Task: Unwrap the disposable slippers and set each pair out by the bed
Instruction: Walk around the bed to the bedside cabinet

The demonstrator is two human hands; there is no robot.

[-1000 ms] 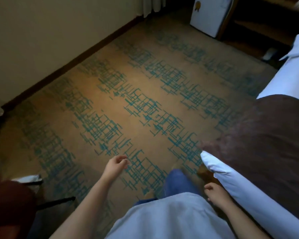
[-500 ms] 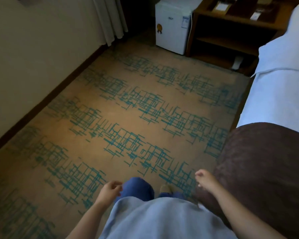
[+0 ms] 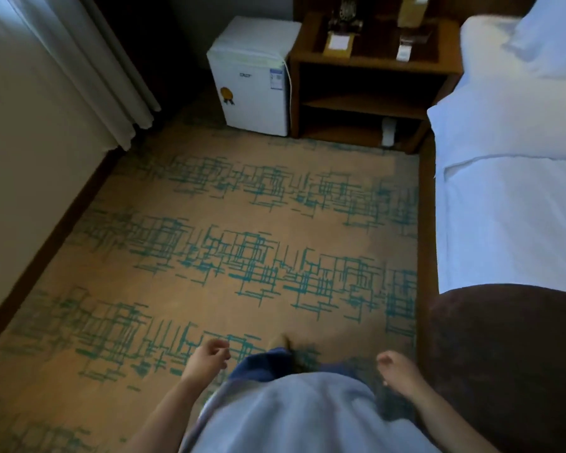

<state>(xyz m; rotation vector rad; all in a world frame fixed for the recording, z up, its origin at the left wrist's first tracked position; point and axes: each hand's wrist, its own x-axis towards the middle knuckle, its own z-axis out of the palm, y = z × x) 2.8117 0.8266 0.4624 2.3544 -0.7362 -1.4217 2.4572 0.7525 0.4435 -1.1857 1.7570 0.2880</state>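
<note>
Low over the carpet [image 3: 209, 197], left hand [image 3: 206, 359] and right hand [image 3: 396, 371], fingers loosely curled, empty

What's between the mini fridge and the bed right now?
In the head view, a wooden nightstand stands between the white mini fridge and the bed, small items on its top, its open shelves dark.
</note>
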